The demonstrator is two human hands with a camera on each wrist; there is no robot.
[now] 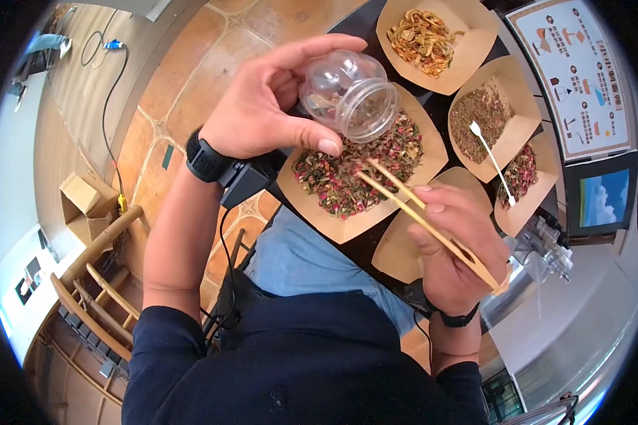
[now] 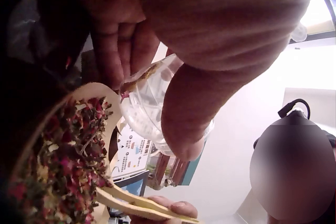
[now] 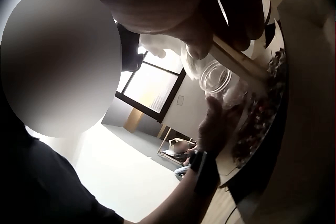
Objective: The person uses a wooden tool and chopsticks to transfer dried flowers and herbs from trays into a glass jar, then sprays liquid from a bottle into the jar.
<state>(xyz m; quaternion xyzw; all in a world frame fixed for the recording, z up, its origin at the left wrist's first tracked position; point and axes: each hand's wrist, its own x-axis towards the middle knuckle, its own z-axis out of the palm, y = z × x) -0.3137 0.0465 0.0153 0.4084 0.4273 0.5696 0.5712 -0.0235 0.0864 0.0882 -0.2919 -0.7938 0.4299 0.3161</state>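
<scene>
My left hand [image 1: 259, 110] grips a clear plastic jar [image 1: 321, 83], thumb along its near side. The jar leans over with its uncapped mouth toward the right hand, and some dried bits show inside. Bamboo tongs [image 1: 441, 239] are pinched in my right hand [image 1: 464, 244]; their tips point at dried petals and leaves [image 1: 344, 191] below the jar mouth. This mix of pink, green and brown fills a brown paper tray [image 1: 342, 232]. In the left wrist view the tong tips overlap the edge of the petal mix [image 2: 68, 155].
Beyond stand paper trays of dried yellow-orange slices [image 1: 424, 44], brown crumbs [image 1: 478, 117] with a white plastic spoon [image 1: 490, 159] across them, and more petals [image 1: 524, 173]. Another paper tray [image 1: 393, 248] lies under the right hand. A printed instruction sheet [image 1: 575, 78] and a small screen [image 1: 604, 198] are at right.
</scene>
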